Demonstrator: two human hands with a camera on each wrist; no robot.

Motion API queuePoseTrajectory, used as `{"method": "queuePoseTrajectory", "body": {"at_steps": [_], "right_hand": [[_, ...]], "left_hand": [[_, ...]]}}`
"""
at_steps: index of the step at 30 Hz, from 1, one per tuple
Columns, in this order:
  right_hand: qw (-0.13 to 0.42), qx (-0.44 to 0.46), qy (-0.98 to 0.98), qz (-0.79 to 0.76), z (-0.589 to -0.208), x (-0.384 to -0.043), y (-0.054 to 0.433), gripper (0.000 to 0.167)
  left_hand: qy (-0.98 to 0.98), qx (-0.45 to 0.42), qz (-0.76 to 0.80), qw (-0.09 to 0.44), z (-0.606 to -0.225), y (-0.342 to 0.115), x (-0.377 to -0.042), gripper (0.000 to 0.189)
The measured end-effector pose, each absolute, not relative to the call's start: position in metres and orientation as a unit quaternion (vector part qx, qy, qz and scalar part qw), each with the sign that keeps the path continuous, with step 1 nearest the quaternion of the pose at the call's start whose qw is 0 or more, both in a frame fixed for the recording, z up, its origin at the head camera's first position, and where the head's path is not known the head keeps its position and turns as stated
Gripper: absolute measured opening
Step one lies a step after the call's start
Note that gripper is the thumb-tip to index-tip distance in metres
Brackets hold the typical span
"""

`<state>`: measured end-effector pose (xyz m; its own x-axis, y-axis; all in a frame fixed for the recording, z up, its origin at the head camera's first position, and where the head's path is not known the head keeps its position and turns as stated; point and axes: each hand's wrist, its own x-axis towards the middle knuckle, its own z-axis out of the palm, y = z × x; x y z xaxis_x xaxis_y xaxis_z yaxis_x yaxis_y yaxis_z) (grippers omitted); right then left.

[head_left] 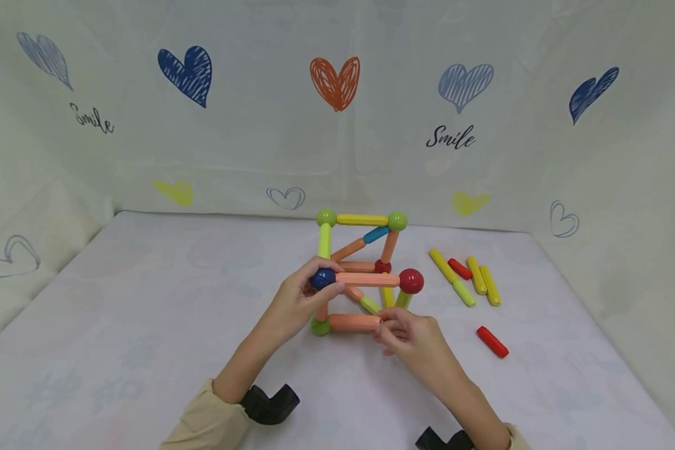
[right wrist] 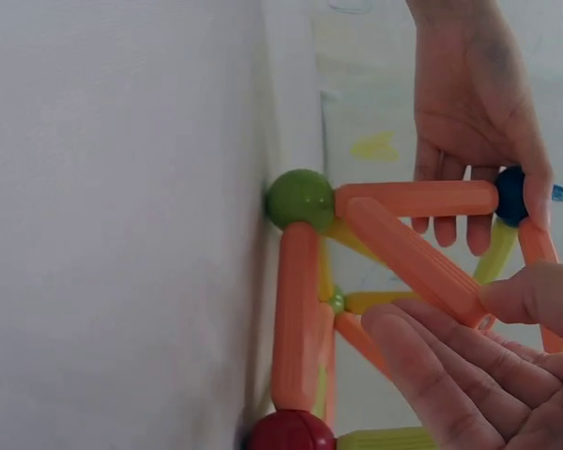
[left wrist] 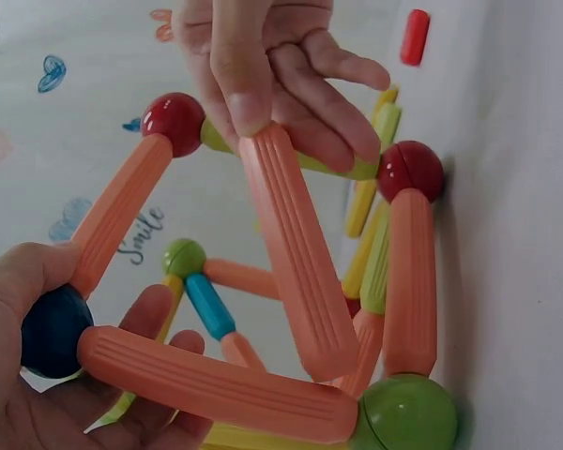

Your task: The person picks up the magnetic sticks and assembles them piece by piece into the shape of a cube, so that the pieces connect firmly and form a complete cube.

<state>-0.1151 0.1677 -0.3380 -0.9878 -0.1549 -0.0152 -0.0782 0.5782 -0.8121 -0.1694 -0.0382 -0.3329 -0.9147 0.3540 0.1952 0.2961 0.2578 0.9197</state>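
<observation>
A cube-like frame of magnetic rods and balls stands on the table. My left hand (head_left: 295, 303) grips the dark blue ball (head_left: 322, 279) at its upper front left corner. From that ball an orange rod (head_left: 368, 280) runs to a red ball (head_left: 411, 280), and another goes down to a green ball (left wrist: 406, 412). My right hand (head_left: 419, 344), at the front of the frame, pinches one end of a loose orange rod (left wrist: 300, 262) between thumb and fingers. The rod's other end is near the lower green ball; whether they touch I cannot tell.
To the right lie loose yellow rods (head_left: 490, 285), a yellow-green pair in line (head_left: 452, 277), a short red rod (head_left: 459, 269) and another red rod (head_left: 492, 342) nearer the front. A cloth backdrop with hearts (head_left: 335, 84) stands behind the table.
</observation>
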Motion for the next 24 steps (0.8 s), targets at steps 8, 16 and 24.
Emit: {"method": "queuePoseTrajectory", "body": {"at_steps": [8, 16, 24], "right_hand": [[-0.009, -0.056, 0.885, -0.463, -0.351, -0.118, 0.158, 0.026], [-0.005, -0.020, 0.849, -0.527, -0.361, -0.119, 0.153, 0.031], [0.036, -0.017, 0.819, -0.573, -0.362, -0.119, 0.152, 0.035]], "left_hand": [[0.790, 0.210, 0.575, 0.024, -0.332, -0.038, -0.170, 0.027], [0.792, 0.210, 0.573, 0.021, -0.333, -0.037, -0.171, 0.029], [0.793, 0.214, 0.571, 0.013, -0.333, -0.038, -0.170, 0.028]]}}
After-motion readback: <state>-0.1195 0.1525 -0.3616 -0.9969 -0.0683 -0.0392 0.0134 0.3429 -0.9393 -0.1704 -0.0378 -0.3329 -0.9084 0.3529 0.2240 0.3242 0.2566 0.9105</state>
